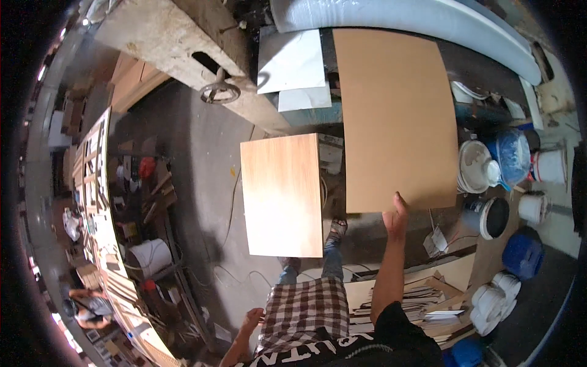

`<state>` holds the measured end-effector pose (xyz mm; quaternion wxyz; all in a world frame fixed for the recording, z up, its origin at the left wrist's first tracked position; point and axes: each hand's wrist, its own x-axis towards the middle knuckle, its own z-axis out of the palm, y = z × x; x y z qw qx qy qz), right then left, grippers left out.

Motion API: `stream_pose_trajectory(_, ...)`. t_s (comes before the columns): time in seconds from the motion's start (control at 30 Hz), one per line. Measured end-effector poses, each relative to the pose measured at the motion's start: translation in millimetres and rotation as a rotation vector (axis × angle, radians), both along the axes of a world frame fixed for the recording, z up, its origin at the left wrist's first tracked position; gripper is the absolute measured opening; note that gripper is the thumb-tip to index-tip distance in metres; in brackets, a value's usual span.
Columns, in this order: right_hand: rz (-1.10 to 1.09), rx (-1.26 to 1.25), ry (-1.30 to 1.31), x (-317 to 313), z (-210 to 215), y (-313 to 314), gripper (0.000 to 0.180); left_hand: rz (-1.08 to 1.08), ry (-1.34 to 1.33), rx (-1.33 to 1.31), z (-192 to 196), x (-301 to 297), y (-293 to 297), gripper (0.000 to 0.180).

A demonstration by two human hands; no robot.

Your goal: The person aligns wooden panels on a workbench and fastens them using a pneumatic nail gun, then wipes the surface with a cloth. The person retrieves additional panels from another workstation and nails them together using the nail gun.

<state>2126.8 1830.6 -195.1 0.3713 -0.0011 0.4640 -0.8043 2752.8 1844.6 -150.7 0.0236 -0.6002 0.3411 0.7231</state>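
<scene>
My right hand (396, 214) grips a large brown rectangular board (400, 122) at its near edge, with the thumb on top and the other fingers hidden underneath. The board reaches away from me to the right of centre. Beside the checked apron, my left hand (253, 318) hangs low with loosely bent fingers and nothing visible in it. In front of my legs, left of the brown board, lies a light wood-grain panel (281, 196), apparently on top of a stack. Neither hand touches that panel.
A beam with a handwheel (220, 92) stands ahead on the left. White sheets (292, 61) lie behind the panel, below a plastic-wrapped roll (409, 18). Buckets (486, 218) line the right side. A cluttered workbench (105, 244) runs along the left, with another person (92, 309) beyond. Cables cross the floor.
</scene>
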Motion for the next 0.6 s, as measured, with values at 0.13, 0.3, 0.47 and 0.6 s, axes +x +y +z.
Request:
stream_pose_trajectory(0.13, -0.058, -0.222, -0.169, -25, 14, -34, 0.028, 0.057, -0.300, 0.130, -5, -25, 23, 0.040)
stream_pose_trajectory(0.3, 0.005, -0.249, -0.159, -64, -13, -62, 0.033, 0.108, -0.322, 0.076, -11, -55, 35, 0.037)
stream_pose_trajectory(0.47, -0.040, -0.025, -0.124, -121, -4, -112, 0.038, 0.013, -0.055, -0.165, -101, -26, 39, 0.035)
stream_pose_trajectory(0.6, -0.120, 0.155, -0.115, -103, 27, -156, 0.050, -0.223, -0.393, -0.384, -148, -45, -16, 0.030)
